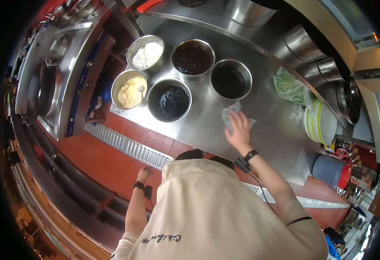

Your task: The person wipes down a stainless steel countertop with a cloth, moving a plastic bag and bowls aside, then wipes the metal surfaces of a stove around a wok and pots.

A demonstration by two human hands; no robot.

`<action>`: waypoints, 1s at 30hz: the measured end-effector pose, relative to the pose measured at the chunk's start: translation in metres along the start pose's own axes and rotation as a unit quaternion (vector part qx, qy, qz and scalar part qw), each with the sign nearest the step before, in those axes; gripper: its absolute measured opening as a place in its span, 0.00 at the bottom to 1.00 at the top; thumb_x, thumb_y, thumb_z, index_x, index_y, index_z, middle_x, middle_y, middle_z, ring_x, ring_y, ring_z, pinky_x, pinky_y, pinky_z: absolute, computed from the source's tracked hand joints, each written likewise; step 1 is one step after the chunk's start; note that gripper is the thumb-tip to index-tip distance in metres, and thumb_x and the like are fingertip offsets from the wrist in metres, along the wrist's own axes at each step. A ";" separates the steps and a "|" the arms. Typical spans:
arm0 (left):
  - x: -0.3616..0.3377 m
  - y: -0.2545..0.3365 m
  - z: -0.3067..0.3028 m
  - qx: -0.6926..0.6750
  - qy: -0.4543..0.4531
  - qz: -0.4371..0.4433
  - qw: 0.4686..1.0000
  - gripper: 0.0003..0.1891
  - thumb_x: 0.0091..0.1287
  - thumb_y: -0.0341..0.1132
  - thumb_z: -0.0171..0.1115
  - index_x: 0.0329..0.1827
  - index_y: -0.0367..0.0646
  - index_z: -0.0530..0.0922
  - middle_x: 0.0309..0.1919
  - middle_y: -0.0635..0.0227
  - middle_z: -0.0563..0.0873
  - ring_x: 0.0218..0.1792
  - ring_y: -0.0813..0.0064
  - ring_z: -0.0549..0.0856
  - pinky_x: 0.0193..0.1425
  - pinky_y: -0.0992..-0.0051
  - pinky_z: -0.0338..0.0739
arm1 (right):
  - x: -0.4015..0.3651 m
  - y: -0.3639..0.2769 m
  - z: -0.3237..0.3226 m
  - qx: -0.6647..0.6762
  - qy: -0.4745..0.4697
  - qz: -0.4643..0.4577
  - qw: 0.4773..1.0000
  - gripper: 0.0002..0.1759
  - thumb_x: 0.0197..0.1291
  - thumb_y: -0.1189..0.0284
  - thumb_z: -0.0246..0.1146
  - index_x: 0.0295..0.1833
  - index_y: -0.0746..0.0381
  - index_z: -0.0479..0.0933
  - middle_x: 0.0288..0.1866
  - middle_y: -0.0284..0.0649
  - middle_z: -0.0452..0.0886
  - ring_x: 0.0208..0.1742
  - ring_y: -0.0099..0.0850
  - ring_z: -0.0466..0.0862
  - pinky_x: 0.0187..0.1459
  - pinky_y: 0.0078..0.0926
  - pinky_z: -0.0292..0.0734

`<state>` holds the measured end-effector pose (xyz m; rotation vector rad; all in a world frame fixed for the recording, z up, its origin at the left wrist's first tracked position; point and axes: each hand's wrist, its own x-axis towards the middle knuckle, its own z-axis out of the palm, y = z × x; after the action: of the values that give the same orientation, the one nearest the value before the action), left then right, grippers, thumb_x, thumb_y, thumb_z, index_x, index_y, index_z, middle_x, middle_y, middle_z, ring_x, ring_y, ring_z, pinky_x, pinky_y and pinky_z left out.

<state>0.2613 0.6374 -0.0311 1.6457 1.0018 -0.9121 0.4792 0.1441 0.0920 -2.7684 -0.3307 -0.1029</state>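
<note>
On the steel counter point(198, 130), a crumpled cloth point(230, 108) is lying beneath and just beyond the spread fingers of the right hand point(238, 131); the left hand point(144, 175), its fingers unclear, is hanging farther away.

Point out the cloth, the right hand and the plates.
Cloth point(231, 108): head view, on its upper folds.
Right hand point(239, 131): head view, on its back.
Plates point(325, 123): head view, on a white surface.
</note>
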 end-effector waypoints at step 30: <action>-0.021 0.025 0.024 -0.033 -0.015 0.020 0.999 0.16 0.78 0.32 0.42 0.58 0.40 0.78 0.40 0.64 0.88 0.33 0.74 0.87 0.36 0.73 0.82 | 0.117 -0.062 0.043 0.065 0.010 -0.159 0.985 0.24 0.51 0.71 0.65 0.57 0.58 0.80 0.64 0.39 0.78 0.71 0.44 0.68 0.70 0.47 0.63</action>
<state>0.2731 0.6051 -0.0095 1.5873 0.9649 -0.8662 0.5791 0.2410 0.0856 -2.5618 -0.7460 -0.1807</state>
